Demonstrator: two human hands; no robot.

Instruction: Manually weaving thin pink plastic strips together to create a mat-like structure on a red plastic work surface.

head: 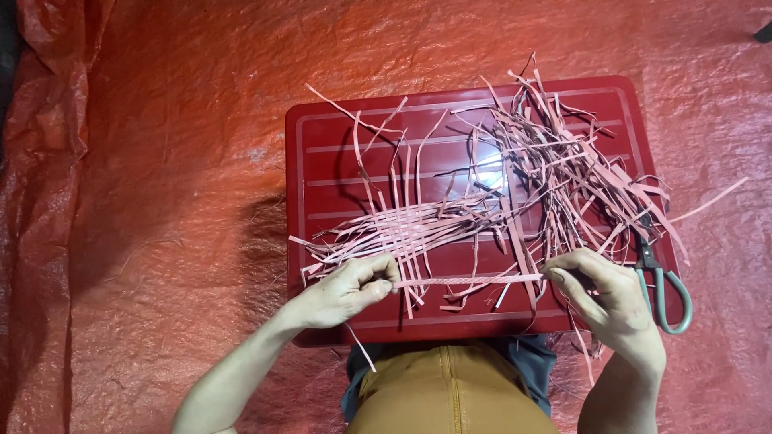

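A long pink strip (470, 280) is stretched level between my two hands. My left hand (350, 289) pinches its left end and my right hand (599, 289) pinches its right end. Just beyond the strip lies a partly woven patch of pink strips (402, 229) on a dark red low table (322, 145). A tangled heap of loose pink strips (563, 169) covers the table's right half.
Grey-handled scissors (661, 285) lie at the table's right edge, close to my right hand. A red tarpaulin (161, 201) covers the floor all around. My lap, in brown and dark cloth (450, 390), is at the near edge.
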